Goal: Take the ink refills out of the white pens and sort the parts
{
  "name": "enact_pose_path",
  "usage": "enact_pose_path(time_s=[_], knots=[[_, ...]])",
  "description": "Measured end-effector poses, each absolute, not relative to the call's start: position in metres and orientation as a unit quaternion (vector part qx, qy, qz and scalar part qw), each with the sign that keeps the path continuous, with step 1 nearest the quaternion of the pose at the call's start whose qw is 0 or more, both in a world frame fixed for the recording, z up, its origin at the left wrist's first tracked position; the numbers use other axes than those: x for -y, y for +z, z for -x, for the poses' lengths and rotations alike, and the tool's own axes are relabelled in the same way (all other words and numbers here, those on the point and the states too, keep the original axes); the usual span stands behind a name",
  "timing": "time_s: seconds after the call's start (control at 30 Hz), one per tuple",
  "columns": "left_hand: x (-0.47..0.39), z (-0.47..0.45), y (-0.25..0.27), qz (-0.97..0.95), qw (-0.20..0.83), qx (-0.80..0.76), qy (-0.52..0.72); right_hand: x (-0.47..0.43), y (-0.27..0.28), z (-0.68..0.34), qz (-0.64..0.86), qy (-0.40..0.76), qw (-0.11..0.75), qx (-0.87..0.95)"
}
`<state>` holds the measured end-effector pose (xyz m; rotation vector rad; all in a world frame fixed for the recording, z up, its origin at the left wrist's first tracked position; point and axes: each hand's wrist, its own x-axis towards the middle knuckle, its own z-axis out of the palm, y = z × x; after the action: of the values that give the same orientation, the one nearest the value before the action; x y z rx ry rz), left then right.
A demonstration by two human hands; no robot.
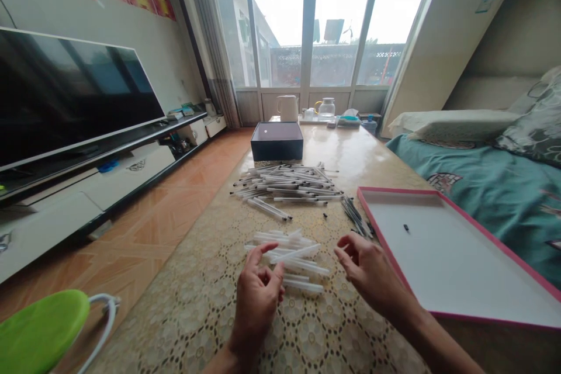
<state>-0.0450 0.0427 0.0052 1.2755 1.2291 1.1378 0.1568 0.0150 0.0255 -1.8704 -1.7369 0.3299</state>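
My left hand (258,286) is over the near edge of a small pile of white translucent tubes (302,263), its thumb and index finger apart with nothing between them. To the right of those tubes hovers my right hand (366,266), fingers loosely curled and the thumb a little apart from the index finger; nothing shows in it. Beyond the hands lies a large heap of white pen-like sticks (289,181) with dark ends. A bunch of thin dark rods (356,216) rests just past my right hand, partly hidden by it. One small black piece (325,215) lies on the tablecloth.
A shallow white tray with a pink rim (398,190) stands on the right, with a small black piece (406,228) inside. Behind the heap is a dark blue box (277,149). A jug (287,108) and a glass teapot (326,108) stand farther back. A green stool (44,333) is at lower left.
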Motion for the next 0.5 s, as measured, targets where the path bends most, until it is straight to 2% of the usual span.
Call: enact_pose_path(time_s=[0.13, 0.37, 0.5], knots=[[-0.041, 0.044, 0.006, -0.523, 0.507, -0.504, 0.465, -0.044, 0.036, -0.128, 0.669, 0.096, 0.175, 0.716], [-0.037, 0.043, 0.008, -0.518, 0.500, -0.498, 0.483, -0.140, 0.032, -0.096, 0.662, 0.055, 0.117, 0.738], [-0.035, 0.043, 0.005, -0.505, 0.504, -0.490, 0.501, -0.165, 0.024, -0.082, 0.670, 0.043, 0.075, 0.737]])
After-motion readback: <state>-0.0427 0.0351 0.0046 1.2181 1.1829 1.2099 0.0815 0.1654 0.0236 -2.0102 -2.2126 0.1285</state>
